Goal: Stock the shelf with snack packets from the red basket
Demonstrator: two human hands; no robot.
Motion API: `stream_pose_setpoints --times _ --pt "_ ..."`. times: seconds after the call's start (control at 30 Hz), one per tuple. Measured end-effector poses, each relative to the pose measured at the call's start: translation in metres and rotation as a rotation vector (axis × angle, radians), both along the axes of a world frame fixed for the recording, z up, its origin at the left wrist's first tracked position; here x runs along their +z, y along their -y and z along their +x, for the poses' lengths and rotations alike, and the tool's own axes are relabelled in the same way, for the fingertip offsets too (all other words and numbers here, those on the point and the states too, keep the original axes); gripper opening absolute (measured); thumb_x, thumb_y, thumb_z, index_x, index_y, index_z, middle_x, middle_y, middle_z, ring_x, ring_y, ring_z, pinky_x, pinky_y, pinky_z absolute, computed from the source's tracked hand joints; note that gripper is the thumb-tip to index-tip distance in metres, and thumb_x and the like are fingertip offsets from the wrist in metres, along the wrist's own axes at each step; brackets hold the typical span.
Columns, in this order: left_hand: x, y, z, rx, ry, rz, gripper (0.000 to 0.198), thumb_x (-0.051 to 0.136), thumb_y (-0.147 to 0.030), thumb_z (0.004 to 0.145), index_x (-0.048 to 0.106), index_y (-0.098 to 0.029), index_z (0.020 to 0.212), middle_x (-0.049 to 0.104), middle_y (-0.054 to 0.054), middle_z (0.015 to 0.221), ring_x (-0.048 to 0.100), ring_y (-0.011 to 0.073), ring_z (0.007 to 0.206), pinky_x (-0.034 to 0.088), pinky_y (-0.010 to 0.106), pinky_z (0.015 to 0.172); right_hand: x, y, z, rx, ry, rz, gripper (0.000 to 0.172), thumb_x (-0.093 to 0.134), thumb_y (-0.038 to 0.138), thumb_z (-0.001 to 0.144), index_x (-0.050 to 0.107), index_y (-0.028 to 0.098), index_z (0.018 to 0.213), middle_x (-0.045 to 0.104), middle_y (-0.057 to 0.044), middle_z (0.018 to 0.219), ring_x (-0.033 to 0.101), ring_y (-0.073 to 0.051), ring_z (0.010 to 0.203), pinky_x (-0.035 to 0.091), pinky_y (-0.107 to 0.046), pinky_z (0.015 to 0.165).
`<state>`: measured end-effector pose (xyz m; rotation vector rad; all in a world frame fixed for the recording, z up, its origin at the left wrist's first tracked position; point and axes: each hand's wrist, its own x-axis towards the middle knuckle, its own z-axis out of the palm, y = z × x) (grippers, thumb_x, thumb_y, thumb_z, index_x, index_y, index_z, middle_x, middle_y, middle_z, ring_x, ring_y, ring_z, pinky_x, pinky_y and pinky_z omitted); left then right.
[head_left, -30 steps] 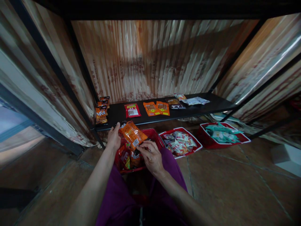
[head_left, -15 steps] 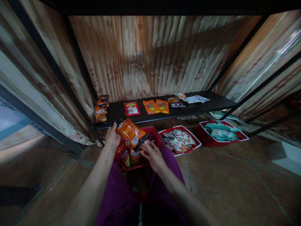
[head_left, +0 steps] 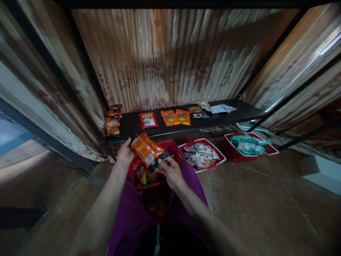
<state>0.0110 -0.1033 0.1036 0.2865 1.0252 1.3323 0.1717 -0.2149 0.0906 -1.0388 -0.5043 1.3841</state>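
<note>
Between my hands is an orange and black snack bag [head_left: 146, 149], tilted, its barcode side facing up. My left hand [head_left: 125, 153] pinches the bag's black upper left corner. At the lower right end, the fingers of my right hand [head_left: 170, 169] are closed on the black edge. Directly beneath is a red basket [head_left: 170, 145] holding more snack packets [head_left: 141, 174], partly hidden by the bag and my hands. On the black shelf [head_left: 128, 125] ahead, similar orange snack bags [head_left: 113, 125] stand in a row at the left end.
Along the shelf lie a red packet [head_left: 148, 120], two orange packets [head_left: 176, 117], a dark packet [head_left: 198, 113] and a white packet [head_left: 220, 108]. To the right are a basket of white packets [head_left: 201, 155], a basket of green packets [head_left: 249, 144] and a white box [head_left: 321, 173]. Black posts frame the shelf.
My right fingers have closed more firmly on the bag's lower edge, having been more spread before. The bag has shifted slightly left, and the whole view has moved a little.
</note>
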Motion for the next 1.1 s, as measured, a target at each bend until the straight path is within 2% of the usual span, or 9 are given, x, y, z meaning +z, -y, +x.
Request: stream_pose_setpoints --times 0.2,0.37,0.47,0.57,0.8,0.97,1.1 --pt "0.008 -0.002 -0.003 -0.023 -0.039 -0.009 0.012 0.069 -0.014 0.066 0.060 -0.015 0.074 0.067 0.005 0.069 0.065 0.0178 0.067 0.053 0.033 0.067 -0.002 -0.001 0.005 -0.010 -0.010 -0.041 0.041 0.085 0.037 0.045 0.065 0.017 0.074 0.065 0.002 0.067 0.058 -0.009 0.055 0.052 -0.022 0.052" --pt "0.018 -0.003 -0.005 -0.033 -0.165 -0.004 0.016 0.069 -0.008 0.059 0.056 -0.015 0.064 0.059 -0.001 0.053 0.057 0.0130 0.048 0.048 0.028 0.054 -0.005 -0.004 0.009 -0.031 -0.137 -0.097 0.037 0.087 0.028 0.042 0.061 0.017 0.065 0.056 0.008 0.049 0.049 -0.006 0.044 0.048 -0.019 0.047" --pt "0.025 -0.002 -0.005 -0.040 -0.240 0.025 0.017 0.071 -0.010 0.056 0.056 -0.015 0.062 0.059 -0.001 0.053 0.055 0.0121 0.046 0.046 0.026 0.051 -0.004 -0.004 0.009 -0.033 -0.193 -0.138 0.036 0.088 0.023 0.039 0.061 0.018 0.062 0.059 0.006 0.051 0.049 -0.006 0.044 0.048 -0.020 0.047" --pt "0.031 -0.001 -0.004 -0.048 -0.280 0.057 0.019 0.073 -0.013 0.055 0.056 -0.015 0.062 0.060 0.000 0.056 0.056 0.0120 0.048 0.046 0.027 0.051 -0.002 -0.003 0.009 -0.029 -0.199 -0.123 0.035 0.087 0.023 0.040 0.062 0.018 0.064 0.061 0.005 0.056 0.051 -0.007 0.047 0.047 -0.021 0.047" --pt "0.030 -0.003 -0.009 -0.086 -0.324 0.084 0.024 0.074 -0.013 0.051 0.053 -0.016 0.063 0.058 -0.003 0.055 0.052 0.0101 0.046 0.045 0.025 0.049 -0.005 -0.002 0.009 0.007 -0.096 -0.032 0.035 0.085 0.031 0.049 0.061 0.019 0.071 0.045 0.011 0.046 0.042 -0.004 0.043 0.046 -0.018 0.047" --pt "0.029 -0.003 -0.015 -0.152 -0.334 0.097 0.024 0.075 -0.014 0.050 0.055 -0.016 0.063 0.058 -0.002 0.054 0.054 0.0113 0.049 0.046 0.025 0.051 -0.008 -0.001 0.011 0.006 -0.084 -0.037 0.035 0.086 0.030 0.048 0.063 0.019 0.072 0.052 0.009 0.051 0.045 -0.005 0.046 0.046 -0.018 0.046" --pt "0.032 -0.003 -0.017 -0.215 -0.346 0.127 0.023 0.076 -0.017 0.050 0.057 -0.015 0.062 0.060 -0.001 0.056 0.055 0.0122 0.051 0.046 0.026 0.052 -0.010 0.001 0.013 0.012 -0.056 -0.036 0.037 0.086 0.032 0.048 0.065 0.018 0.076 0.062 0.004 0.063 0.054 -0.008 0.053 0.049 -0.020 0.049"
